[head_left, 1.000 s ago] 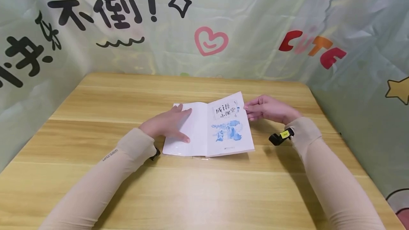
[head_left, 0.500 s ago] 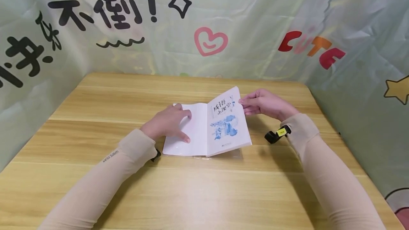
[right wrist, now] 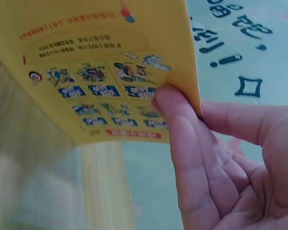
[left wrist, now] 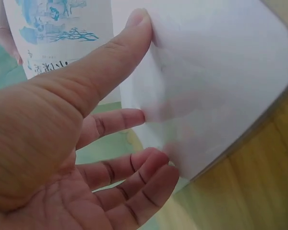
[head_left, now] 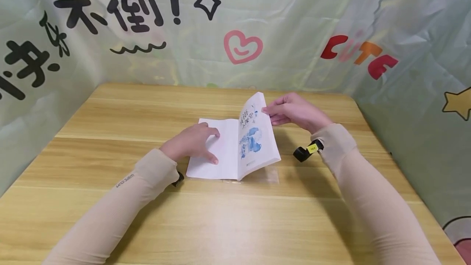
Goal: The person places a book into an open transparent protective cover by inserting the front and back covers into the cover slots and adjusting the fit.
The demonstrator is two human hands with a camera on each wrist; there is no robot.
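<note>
A booklet lies opened with its white inside cover (head_left: pixel 225 134) on the left. Its title page (head_left: pixel 252 142), with dark characters and a blue drawing, stands raised at a steep tilt on the right. My left hand (head_left: pixel 193 142) rests on the white cover, thumb and fingers spread, fingertips at its surface in the left wrist view. With thumb and fingers, my right hand (head_left: pixel 296 111) pinches the raised block of pages at its outer edge. The right wrist view shows the yellow back cover (right wrist: pixel 101 52), printed with small pictures, under those fingers.
A clear plastic sheet (head_left: pixel 271 175) lies on the wooden table (head_left: pixel 228 224) below the raised pages. Printed cloth (head_left: pixel 287 23) hangs round the table's back and sides. Black straps (head_left: pixel 307 150) sit at the wrists.
My right hand has moved left and upward, lifting the page block from nearly flat to steep and uncovering the clear plastic sheet. My left hand has stayed on the white cover.
</note>
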